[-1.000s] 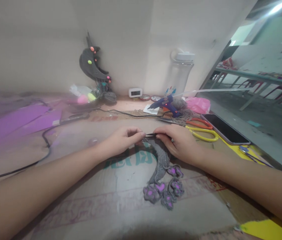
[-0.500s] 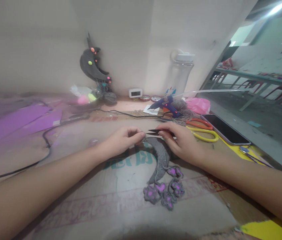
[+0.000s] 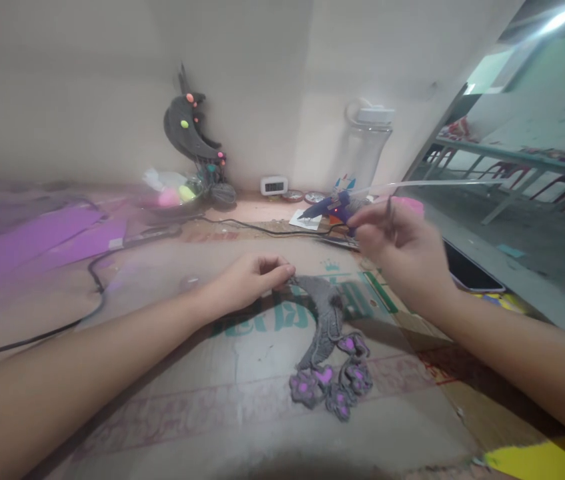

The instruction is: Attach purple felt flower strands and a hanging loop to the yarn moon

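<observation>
My left hand (image 3: 267, 273) pinches the upper tip of a grey crescent-shaped fabric piece (image 3: 329, 323), which lies on the table. Stitching or cord runs along the crescent, and grey paw shapes (image 3: 305, 388) with purple pads hang around a small purple heart (image 3: 323, 375) at its lower end. Raised and smeared by motion, my right hand (image 3: 399, 247) is in front of the pink bag, right of the blue glue gun (image 3: 325, 205). Its fingers are curled round the scissors, of which only a thin dark part (image 3: 390, 210) shows; the handles are hidden.
A grey crescent ornament (image 3: 187, 130) hangs on the wall above a bowl (image 3: 182, 200). Behind the work stand a small digital clock (image 3: 274, 185) and a clear bottle (image 3: 369, 147). A black cable (image 3: 262, 230) crosses the table; a phone (image 3: 475, 267) lies at the right.
My right hand has moved right and up, away from the crescent's tip, and the scissor blades no longer show beside it. My left hand keeps its pinch.
</observation>
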{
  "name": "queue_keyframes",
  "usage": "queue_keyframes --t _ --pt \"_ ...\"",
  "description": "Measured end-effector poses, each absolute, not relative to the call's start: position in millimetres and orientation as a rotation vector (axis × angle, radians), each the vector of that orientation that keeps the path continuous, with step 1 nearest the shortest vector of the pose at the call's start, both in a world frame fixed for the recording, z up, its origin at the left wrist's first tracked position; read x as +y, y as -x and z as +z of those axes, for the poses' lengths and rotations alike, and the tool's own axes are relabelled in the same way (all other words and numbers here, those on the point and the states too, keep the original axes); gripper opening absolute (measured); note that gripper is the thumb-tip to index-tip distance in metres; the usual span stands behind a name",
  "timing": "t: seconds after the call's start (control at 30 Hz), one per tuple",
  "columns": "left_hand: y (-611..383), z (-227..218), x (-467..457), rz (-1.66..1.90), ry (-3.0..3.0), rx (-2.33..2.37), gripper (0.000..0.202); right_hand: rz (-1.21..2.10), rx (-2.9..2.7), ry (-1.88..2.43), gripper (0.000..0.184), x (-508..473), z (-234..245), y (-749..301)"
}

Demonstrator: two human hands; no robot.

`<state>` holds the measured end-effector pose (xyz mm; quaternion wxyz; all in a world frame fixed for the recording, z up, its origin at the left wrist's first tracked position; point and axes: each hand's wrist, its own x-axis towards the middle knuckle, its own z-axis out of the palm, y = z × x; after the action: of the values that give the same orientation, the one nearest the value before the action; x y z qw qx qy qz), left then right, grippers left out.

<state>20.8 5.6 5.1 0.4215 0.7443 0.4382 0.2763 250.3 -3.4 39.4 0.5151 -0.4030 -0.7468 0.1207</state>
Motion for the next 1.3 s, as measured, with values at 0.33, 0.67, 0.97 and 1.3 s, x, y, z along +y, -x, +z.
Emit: queue_keyframes --t 0.33,0.67,0.97,1.3 --pt "-22 4 6 0.789 -1.753 1.052 0.044 0.683 -2.315 1.223 0.028 9 17 -242" --pt "-23 7 5 0.867 -1.819 1.03 0.028 0.654 -2.158 1.233 0.028 5 18 -242" --pt "-24 7 2 0.904 -1.84 1.055 0.025 -0.103 -2.4 0.838 0.029 12 16 -264" --pt "-24 10 -1 0.896 -1.903 1.069 0.026 -0.481 -2.511 0.76 0.043 9 16 -257"
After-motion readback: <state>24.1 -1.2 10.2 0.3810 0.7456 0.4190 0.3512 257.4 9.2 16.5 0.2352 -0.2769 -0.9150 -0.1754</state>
